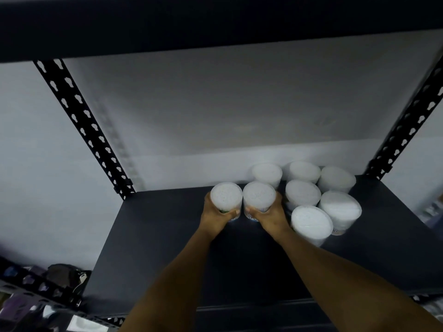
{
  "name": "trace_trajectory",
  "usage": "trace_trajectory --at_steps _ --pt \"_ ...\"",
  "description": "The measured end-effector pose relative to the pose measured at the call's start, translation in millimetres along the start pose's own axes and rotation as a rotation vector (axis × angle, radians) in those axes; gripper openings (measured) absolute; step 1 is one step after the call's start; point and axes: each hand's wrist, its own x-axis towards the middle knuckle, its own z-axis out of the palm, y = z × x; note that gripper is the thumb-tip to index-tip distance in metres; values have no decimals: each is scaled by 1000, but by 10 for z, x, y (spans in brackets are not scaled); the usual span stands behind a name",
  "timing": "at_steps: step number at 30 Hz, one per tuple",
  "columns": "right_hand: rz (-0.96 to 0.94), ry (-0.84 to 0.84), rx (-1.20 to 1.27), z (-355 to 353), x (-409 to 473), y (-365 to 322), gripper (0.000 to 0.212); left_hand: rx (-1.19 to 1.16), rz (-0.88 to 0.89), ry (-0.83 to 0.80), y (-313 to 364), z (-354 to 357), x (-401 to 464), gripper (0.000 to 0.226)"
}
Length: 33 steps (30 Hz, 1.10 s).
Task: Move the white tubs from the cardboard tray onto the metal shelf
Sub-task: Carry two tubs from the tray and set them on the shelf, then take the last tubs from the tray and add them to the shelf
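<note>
Both my arms reach over the dark metal shelf [148, 248]. My left hand [215, 218] grips a white tub [226, 196] from its near side. Beside it, my right hand [269, 215] grips a second white tub [259, 196]. The two tubs touch each other and stand upright at the shelf's middle back. To their right stand several more white tubs [303, 192] in a cluster, the nearest one [311, 224] right beside my right wrist. The cardboard tray is out of view.
Perforated black uprights stand at the back left [81, 125] and back right [407, 125] of the shelf. Another shelf board [215, 17] runs overhead. A pale wall lies behind. Cluttered lower shelving [36, 291] shows at the bottom left.
</note>
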Motion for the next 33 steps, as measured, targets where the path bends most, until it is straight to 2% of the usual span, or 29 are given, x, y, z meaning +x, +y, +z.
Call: trace_trajectory --at_steps 12,17,19,20,22,25,28,33 --pt "16 -42 -29 -31 44 55 73 -15 -21 -22 13 -10 29 94" --pt "104 1 -125 -2 -58 71 110 21 -29 -12 -16 -66 -173 97" --pt "142 5 -178 8 -128 143 120 101 -39 -17 11 -103 -309 106" --pt "130 8 -208 7 -180 166 116 159 -45 -32 41 -128 -394 109" --pt "88 3 -292 -7 -329 167 104 306 -30 -66 60 -180 -543 103" --pt "74 -78 -465 -16 -587 77 110 592 65 -89 28 -262 -706 90" --pt "72 -175 -694 -19 -784 19 102 871 95 -135 42 -338 -856 82" --pt "-45 -236 -991 -66 -1002 -114 84 1061 88 -194 90 -404 -1081 76"
